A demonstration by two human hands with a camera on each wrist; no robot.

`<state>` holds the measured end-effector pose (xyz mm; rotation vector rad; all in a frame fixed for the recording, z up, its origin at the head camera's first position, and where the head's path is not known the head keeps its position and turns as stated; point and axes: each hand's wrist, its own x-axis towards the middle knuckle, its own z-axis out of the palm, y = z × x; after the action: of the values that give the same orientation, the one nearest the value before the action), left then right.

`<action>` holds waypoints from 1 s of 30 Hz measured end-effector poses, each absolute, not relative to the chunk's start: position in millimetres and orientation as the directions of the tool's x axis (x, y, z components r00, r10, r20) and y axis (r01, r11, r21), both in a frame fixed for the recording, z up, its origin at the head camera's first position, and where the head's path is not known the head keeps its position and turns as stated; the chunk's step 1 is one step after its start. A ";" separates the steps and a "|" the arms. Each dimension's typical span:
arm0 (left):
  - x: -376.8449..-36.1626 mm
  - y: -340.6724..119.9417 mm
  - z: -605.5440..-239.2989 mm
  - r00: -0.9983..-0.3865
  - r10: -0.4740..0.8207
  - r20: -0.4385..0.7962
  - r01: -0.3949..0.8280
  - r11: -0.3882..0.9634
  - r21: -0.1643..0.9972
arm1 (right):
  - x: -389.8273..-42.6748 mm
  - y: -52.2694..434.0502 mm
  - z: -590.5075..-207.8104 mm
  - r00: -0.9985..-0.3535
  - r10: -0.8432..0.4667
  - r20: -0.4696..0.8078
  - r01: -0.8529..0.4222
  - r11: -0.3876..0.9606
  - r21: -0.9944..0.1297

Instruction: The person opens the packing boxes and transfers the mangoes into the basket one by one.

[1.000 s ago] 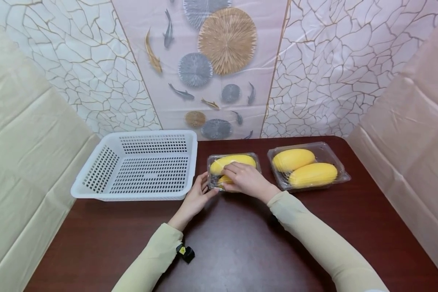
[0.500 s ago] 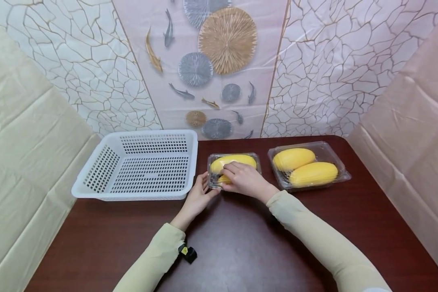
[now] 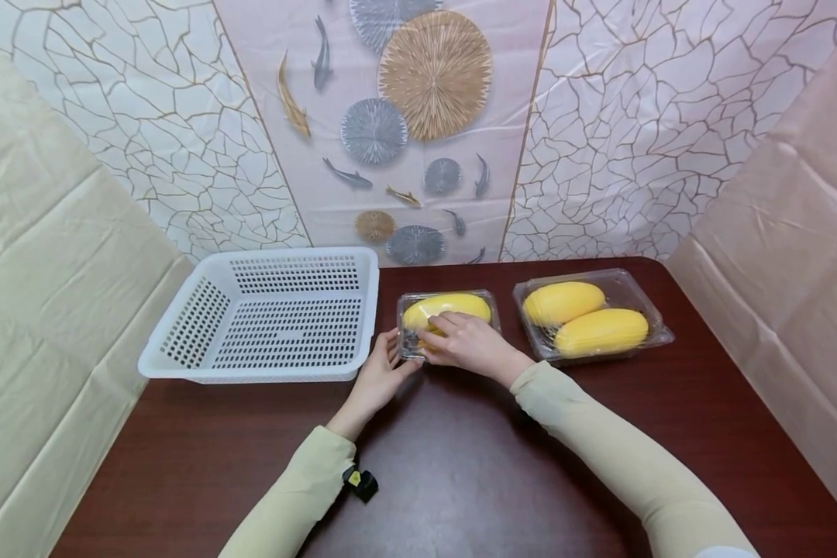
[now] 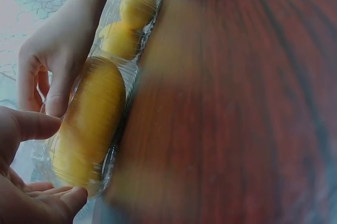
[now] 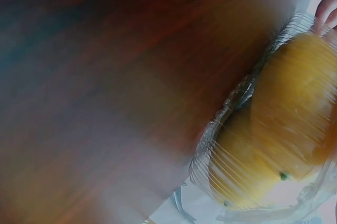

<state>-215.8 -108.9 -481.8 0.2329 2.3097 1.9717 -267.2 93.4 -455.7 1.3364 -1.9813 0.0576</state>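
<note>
Left hand [image 3: 378,370] grips the clear clamshell box [image 3: 448,322] of yellow fruit beside the white basket [image 3: 268,314]; right hand [image 3: 469,341] pinches its lid. Steady the base; lift gently.

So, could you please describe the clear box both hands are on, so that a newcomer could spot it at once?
On the dark wooden table, right of the white basket, stand two clear boxes of yellow fruit. It is the smaller box, next to the basket, with the left hand and right hand on it.
</note>
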 end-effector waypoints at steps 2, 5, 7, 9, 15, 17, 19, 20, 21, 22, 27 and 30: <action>-215.3 -109.6 -481.9 -0.985 0.171 0.026 0.053 0.158 0.986 | -266.8 92.4 -456.0 -0.191 -0.788 0.585 -0.819 0.456 0.347; -214.7 -109.3 -482.5 -0.987 0.161 0.028 0.054 0.165 0.985 | -266.4 92.1 -455.8 -0.200 -0.797 0.570 -0.819 0.455 0.349; -214.5 -108.0 -483.0 -0.986 0.164 0.033 0.059 0.157 0.986 | -265.8 93.2 -455.9 -0.204 -0.799 0.566 -0.816 0.458 0.352; -214.3 -106.3 -484.0 -0.984 0.176 0.036 0.064 0.152 0.986 | -265.2 95.0 -456.4 -0.204 -0.796 0.570 -0.812 0.463 0.356; -213.6 -104.1 -485.6 -0.983 0.178 0.035 0.062 0.146 0.987 | -264.4 96.5 -458.9 -0.189 -0.786 0.589 -0.806 0.467 0.363; -213.6 -104.8 -486.1 -0.984 0.172 0.036 0.060 0.141 0.988 | -264.6 95.9 -459.1 -0.187 -0.787 0.588 -0.807 0.464 0.365; -213.5 -105.9 -485.7 -0.985 0.169 0.033 0.057 0.138 0.989 | -265.1 95.3 -459.2 -0.187 -0.789 0.586 -0.808 0.463 0.364; -213.6 -106.5 -485.8 -0.985 0.170 0.031 0.055 0.138 0.989 | -265.3 95.0 -459.2 -0.188 -0.790 0.583 -0.808 0.462 0.366; -213.7 -107.0 -485.6 -0.985 0.170 0.029 0.053 0.138 0.989 | -265.4 94.6 -458.8 -0.188 -0.793 0.580 -0.807 0.461 0.369; -213.8 -107.6 -485.4 -0.985 0.170 0.027 0.051 0.138 0.989 | -265.9 94.2 -458.7 -0.187 -0.796 0.576 -0.806 0.460 0.374; -214.7 -110.1 -483.6 -0.985 0.169 0.026 0.049 0.128 0.991 | -268.5 90.4 -455.2 -0.187 -0.792 0.582 -0.804 0.464 0.373; -215.2 -111.7 -483.6 -0.987 0.162 0.018 0.038 0.118 0.992 | -269.6 86.1 -450.1 -0.197 -0.773 0.602 -0.815 0.471 0.337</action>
<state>-215.2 -111.7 -483.6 0.2045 2.2760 2.0157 -269.6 86.1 -450.1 1.3175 -1.9831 0.0729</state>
